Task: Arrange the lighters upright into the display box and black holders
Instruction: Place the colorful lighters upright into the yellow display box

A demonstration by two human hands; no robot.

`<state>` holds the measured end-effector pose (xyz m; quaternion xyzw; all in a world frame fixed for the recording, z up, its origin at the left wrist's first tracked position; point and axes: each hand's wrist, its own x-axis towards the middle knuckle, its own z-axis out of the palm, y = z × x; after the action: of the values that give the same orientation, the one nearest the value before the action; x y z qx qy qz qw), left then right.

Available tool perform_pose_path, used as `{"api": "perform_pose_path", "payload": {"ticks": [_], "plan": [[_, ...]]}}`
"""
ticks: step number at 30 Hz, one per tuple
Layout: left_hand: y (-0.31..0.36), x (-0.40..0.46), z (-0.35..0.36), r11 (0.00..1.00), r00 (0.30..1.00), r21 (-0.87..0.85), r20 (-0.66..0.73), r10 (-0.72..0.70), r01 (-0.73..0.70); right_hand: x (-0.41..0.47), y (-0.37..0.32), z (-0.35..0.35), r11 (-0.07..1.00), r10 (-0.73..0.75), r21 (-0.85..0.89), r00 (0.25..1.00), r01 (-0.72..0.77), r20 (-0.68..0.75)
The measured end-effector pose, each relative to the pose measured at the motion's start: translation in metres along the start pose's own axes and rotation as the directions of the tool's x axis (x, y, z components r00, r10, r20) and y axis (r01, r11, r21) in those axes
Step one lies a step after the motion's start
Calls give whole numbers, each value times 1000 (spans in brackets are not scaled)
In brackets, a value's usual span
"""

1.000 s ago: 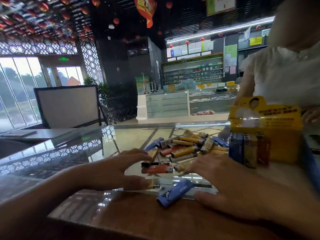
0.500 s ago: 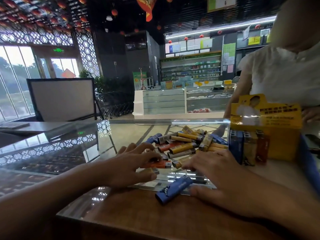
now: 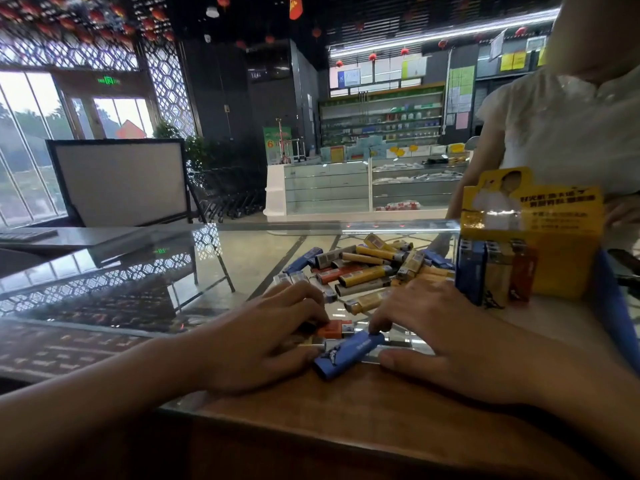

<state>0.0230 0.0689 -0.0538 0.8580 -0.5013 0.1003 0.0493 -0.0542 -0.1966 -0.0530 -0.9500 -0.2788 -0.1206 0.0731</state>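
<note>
A pile of loose lighters [image 3: 367, 268], yellow, blue, orange and grey, lies flat on the glass counter. To its right stands the yellow display box [image 3: 561, 268], with a blue, a gold and a red lighter [image 3: 497, 275] upright at its front. My left hand [image 3: 263, 337] grips an orange lighter [image 3: 334, 329], fingers curled over it and thumb below. My right hand [image 3: 446, 337] lies spread by the pile, its index fingertip touching the end of a blue lighter [image 3: 349, 353] that lies between my hands. No black holders are visible.
A person in a white top [image 3: 568, 133] stands behind the box across the counter. The glass counter [image 3: 214, 271] has a wooden front edge [image 3: 346, 410]. A blue strip [image 3: 613, 306] runs along the box's right side. A screen's back [image 3: 121, 181] stands at far left.
Both hands have drawn back toward me. My left hand has closed on the orange lighter, and my right index finger has come onto the blue lighter.
</note>
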Motion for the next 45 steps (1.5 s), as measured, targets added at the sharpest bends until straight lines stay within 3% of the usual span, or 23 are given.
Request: {"api": "perform_pose_path", "payload": {"ticks": [4, 9, 14, 17, 22, 24, 27, 30, 33, 36, 39, 42, 45], "plan": [[-7, -2, -3, 997, 1000, -73, -22, -12, 10, -1, 1, 2, 999, -26, 22, 999, 27, -19], [-10, 4, -6, 996, 976, -12, 200, -89, 93, -2, -2, 2, 999, -52, -12, 996, 51, -73], [-7, 7, 0, 994, 986, 76, 142, -89, 79, -6, -5, -4, 997, -56, 35, 950, 70, -306], [1, 10, 4, 988, 979, 88, 145, -142, 130, -9, -6, -7, 999, -11, 34, 912, 28, -410], [18, 18, -4, 951, 945, -75, 161, -285, 300, -13, -4, -10, 999, 31, 33, 921, -20, -388], [29, 25, -12, 919, 909, -106, 231, -347, 379, -16, -3, -12, 999, 39, 29, 905, -29, -423], [46, 37, -19, 917, 854, 25, 356, -379, 397, -18, 0, -14, 997, 75, 56, 869, -54, -490], [56, 43, -18, 934, 848, 97, 395, -353, 343, -18, 1, -14, 994, 101, 83, 841, -67, -532], [60, 44, -20, 938, 864, 33, 380, -331, 345, -18, 1, -14, 993, 112, 85, 837, -78, -536], [61, 46, -19, 916, 899, -143, 298, -321, 374, -20, 2, -16, 994, 106, 53, 851, -92, -514], [62, 48, -17, 937, 934, -143, 214, -284, 318, -20, 5, -15, 994, 92, -9, 870, -110, -484], [62, 48, -20, 944, 938, -132, 217, -271, 303, -19, 8, -14, 995, 96, 22, 863, -98, -496], [63, 45, -21, 979, 972, -48, 136, -191, 199, -18, 11, -13, 994, 96, 10, 861, -105, -499]]}}
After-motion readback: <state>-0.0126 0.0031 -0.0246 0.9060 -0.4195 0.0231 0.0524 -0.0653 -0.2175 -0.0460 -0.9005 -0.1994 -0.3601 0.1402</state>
